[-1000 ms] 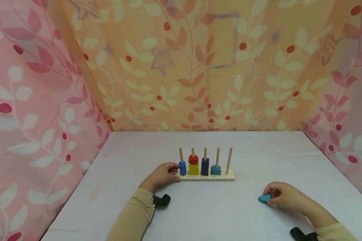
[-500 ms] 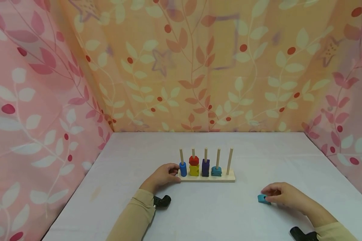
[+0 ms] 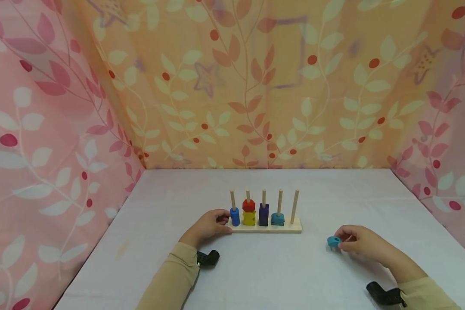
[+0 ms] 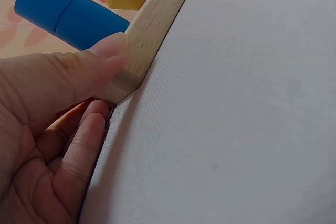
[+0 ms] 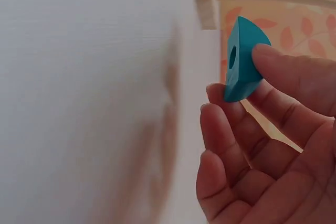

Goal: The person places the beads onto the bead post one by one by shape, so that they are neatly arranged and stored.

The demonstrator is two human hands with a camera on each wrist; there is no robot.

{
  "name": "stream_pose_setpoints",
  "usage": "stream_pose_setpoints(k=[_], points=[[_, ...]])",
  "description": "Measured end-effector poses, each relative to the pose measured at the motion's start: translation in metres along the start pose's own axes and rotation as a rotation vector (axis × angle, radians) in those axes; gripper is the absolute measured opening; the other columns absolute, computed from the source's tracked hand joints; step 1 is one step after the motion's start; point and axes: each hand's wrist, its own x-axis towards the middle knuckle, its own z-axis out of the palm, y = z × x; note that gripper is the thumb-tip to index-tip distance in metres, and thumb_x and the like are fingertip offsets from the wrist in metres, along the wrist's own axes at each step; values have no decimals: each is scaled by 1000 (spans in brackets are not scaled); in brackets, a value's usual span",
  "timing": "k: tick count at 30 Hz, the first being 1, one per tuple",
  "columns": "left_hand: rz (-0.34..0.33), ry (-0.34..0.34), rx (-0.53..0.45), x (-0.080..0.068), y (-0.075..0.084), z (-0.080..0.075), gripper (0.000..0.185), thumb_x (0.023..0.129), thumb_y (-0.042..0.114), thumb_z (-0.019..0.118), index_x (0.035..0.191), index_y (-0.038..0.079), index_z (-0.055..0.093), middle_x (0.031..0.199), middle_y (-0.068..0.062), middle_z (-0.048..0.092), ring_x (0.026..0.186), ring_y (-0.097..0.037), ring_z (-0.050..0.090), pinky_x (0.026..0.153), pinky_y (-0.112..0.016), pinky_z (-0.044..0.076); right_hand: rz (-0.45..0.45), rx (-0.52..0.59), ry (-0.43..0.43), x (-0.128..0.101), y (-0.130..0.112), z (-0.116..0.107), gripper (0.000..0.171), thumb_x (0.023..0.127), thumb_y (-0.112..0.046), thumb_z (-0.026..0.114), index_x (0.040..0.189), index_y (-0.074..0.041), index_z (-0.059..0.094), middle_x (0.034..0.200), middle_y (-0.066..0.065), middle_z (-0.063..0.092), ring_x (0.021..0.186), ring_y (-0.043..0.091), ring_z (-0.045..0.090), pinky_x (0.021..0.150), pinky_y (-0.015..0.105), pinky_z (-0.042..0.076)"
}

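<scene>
A wooden peg stacker [image 3: 266, 230] with upright pegs stands mid-table. My left hand [image 3: 207, 225] grips its left end; in the left wrist view the thumb [image 4: 107, 45] presses the base's edge beside the blue cylinders [image 4: 68, 11]. Off to the right, my right hand [image 3: 364, 244] pinches a teal half-round block [image 5: 244, 61] between thumb and fingers. A hole shows in the block's flat face, and the block is clear of the table. On the pegs sit blue pieces, yellow pieces [image 3: 249, 218] under red [image 3: 249, 205], dark purple pieces [image 3: 264, 214] and teal pieces [image 3: 277, 219]; the rightmost peg [image 3: 295, 206] is bare.
A white cloth [image 3: 279, 271] covers the table. Patterned curtains [image 3: 255, 86] hang at the back and on both sides. Black wrist devices [image 3: 208, 258] are strapped near both sleeves.
My right hand has turned the teal block, raised it and carried it slightly forward and left. My left hand stays on the stacker's end.
</scene>
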Motion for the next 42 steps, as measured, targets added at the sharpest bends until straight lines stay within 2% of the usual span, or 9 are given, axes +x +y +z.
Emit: stream_pose_setpoints(k=[3,10,18,23,29,37,42], points=[[-5,-2,-12,0,-1,0,52,69,22,80,115,12,59,108,-1,58,98,-16,54,94,-34,43,-10,2,41,5,-13,-9,24,81,-25,68,98,-9,61,89,4,58,78,18,50,63,29,45],[-14,1,7,1,-2,-1,52,69,25,80,115,14,59,108,1,58,99,-15,54,94,-34,42,-98,-32,144,18,-54,-29,28,85,-27,64,104,-6,60,92,5,62,85,20,55,73,33,49],[-12,-7,-8,0,2,-1,50,71,22,79,116,13,58,108,0,58,99,-16,53,95,-35,42,-205,-38,255,37,-100,-39,29,87,-23,63,107,-2,59,93,8,62,85,21,57,74,27,49],[-8,-14,-5,-1,3,-1,48,71,22,79,114,14,59,108,0,58,98,-17,52,95,-35,42,-257,-35,260,49,-123,-37,26,87,-21,64,106,-2,60,93,8,62,85,19,58,73,25,49],[-2,-10,8,-2,5,-1,48,71,22,79,114,14,59,107,0,58,97,-16,52,94,-34,43,-323,4,232,63,-143,-27,23,86,-18,64,104,-4,62,94,8,62,86,20,59,77,30,50],[-13,-5,12,-1,3,-2,47,70,23,79,113,15,60,106,0,58,96,-16,52,94,-34,43,-340,48,195,75,-146,-7,21,86,-17,64,103,-5,63,92,6,64,85,19,60,79,35,50],[-4,-6,9,-1,2,-1,48,70,24,80,113,15,60,107,0,58,97,-16,53,94,-35,43,-329,30,216,78,-145,0,19,86,-19,64,103,-8,64,93,4,64,89,20,59,81,39,48]])
